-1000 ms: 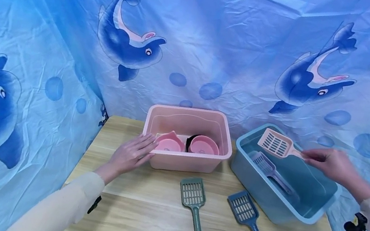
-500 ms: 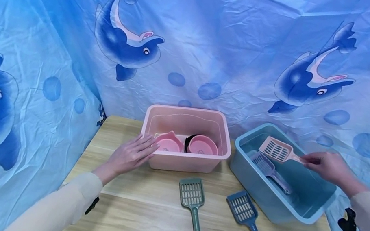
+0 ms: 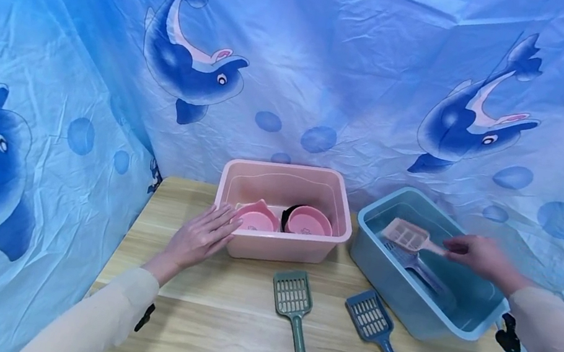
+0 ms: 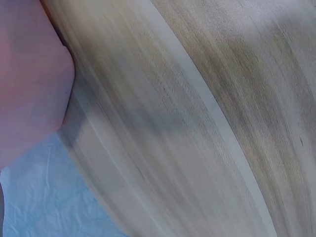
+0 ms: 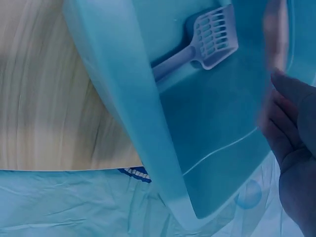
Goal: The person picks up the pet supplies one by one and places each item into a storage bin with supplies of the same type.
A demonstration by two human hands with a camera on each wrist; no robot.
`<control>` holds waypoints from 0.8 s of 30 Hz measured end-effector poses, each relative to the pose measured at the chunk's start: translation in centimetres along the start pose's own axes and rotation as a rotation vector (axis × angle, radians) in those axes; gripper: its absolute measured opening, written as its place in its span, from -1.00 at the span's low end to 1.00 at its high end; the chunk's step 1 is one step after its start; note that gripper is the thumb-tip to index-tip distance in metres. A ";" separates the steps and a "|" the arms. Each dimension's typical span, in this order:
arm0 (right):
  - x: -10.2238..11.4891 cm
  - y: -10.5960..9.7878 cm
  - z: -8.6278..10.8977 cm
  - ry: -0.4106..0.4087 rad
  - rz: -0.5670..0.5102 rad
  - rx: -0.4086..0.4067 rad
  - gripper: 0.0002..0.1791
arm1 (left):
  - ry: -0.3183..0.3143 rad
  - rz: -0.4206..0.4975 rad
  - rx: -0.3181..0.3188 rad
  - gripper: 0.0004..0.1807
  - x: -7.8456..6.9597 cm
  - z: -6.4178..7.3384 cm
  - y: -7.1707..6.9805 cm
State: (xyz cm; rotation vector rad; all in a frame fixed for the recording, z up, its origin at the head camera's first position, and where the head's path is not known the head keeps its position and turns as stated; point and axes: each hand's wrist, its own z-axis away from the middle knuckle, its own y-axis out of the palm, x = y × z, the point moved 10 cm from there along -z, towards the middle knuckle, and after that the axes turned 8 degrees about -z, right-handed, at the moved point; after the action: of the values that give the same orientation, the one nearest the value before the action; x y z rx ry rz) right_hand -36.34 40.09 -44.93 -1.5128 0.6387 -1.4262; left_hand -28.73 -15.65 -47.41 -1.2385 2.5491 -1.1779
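My right hand (image 3: 477, 256) pinches the handle of a pink slotted litter scoop (image 3: 407, 235), held over the blue bin (image 3: 459, 325). In the right wrist view that pink scoop is blurred and seen edge-on beside the fingers. Below it, a lavender litter scoop (image 5: 213, 37) lies on the bin's floor. With fingers straight, my left hand (image 3: 197, 237) rests on the front left rim of the pink bin (image 3: 286, 251). Two pink bowls, a cat-eared one (image 3: 256, 217) and a round one (image 3: 310, 222), sit inside that bin. The left wrist view shows mostly tabletop, without the hand's fingers.
On the wooden table (image 3: 210, 327) lie a green litter scoop (image 3: 294, 294) and a dark blue litter scoop (image 3: 371, 319), in front of the bins. A blue dolphin-print curtain (image 3: 299, 78) hangs behind and at the sides.
My right hand has moved left and down with the pink scoop, bringing it lower over the blue bin. The left hand stays on the pink bin's rim.
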 end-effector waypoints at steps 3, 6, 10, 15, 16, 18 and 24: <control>-0.1 0.7 -0.1 -0.029 -0.008 0.013 -0.53 | -0.007 0.003 -0.010 -0.49 0.0 0.2 -0.1; 0.1 0.9 0.0 -0.039 -0.012 0.016 -0.49 | -0.008 0.003 -0.024 -0.50 -0.1 0.2 -0.1; 1.2 0.9 0.1 -0.052 -0.023 0.010 -0.49 | -0.008 -0.005 -0.029 -0.44 0.0 0.2 0.0; 3.7 0.9 0.0 -0.065 -0.044 -0.004 -0.44 | -0.011 -0.014 -0.008 -0.43 0.1 0.3 0.2; 4.4 1.0 -0.1 -0.075 -0.048 -0.008 -0.43 | -0.011 -0.014 -0.005 -0.43 0.1 0.3 0.2; 5.6 1.2 -0.3 -0.089 -0.066 -0.014 -0.40 | -0.011 -0.014 -0.001 -0.43 0.1 0.4 0.3; 10.2 2.4 -0.6 -0.131 -0.178 -0.016 -0.36 | -0.010 -0.019 -0.003 -0.44 0.2 0.5 0.3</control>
State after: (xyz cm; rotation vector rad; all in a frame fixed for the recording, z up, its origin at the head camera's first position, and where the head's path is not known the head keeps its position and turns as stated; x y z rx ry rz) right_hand -34.41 30.12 -42.29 -1.6940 0.4456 -1.4426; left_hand -28.88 -16.04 -47.92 -1.2691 2.5379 -1.1691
